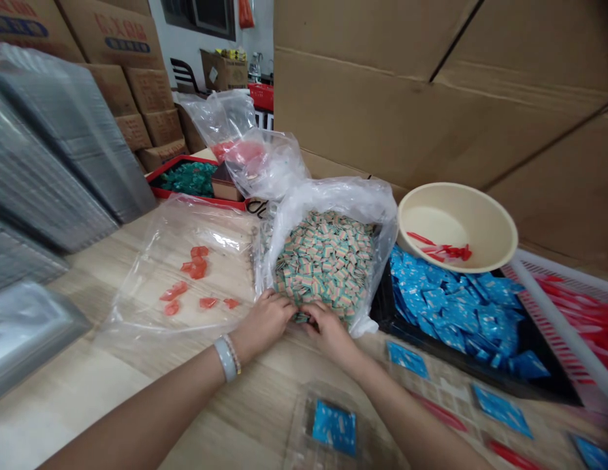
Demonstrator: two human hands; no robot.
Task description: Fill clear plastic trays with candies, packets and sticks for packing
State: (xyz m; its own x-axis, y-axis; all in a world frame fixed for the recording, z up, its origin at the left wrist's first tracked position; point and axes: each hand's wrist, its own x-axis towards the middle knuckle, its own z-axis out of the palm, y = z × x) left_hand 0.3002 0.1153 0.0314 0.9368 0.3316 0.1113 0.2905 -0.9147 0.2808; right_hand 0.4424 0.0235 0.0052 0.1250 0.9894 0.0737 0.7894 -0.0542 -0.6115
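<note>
A clear plastic bag (382, 209) stands with its mouth turned wide, full of small striped pieces (328, 254) in green, cream and orange. At its near edge my left hand (270, 316) is closed, fingers bent down against the pieces. Close beside it, my right hand (330, 331) has thumb and fingers drawn together at the same edge. What either hand pinches is hidden by the fingers. Below my hands, a blue packet (334, 427) lies in a clear plastic tray (296, 424).
Orange pieces (196, 266) lie on a flat clear bag (137, 287) at left. Blue packets (455, 307) fill a black tray (382, 313); a cream basin (509, 228) rests over its back. A red tray (159, 189) holds green pieces. Cardboard (382, 111) walls the back.
</note>
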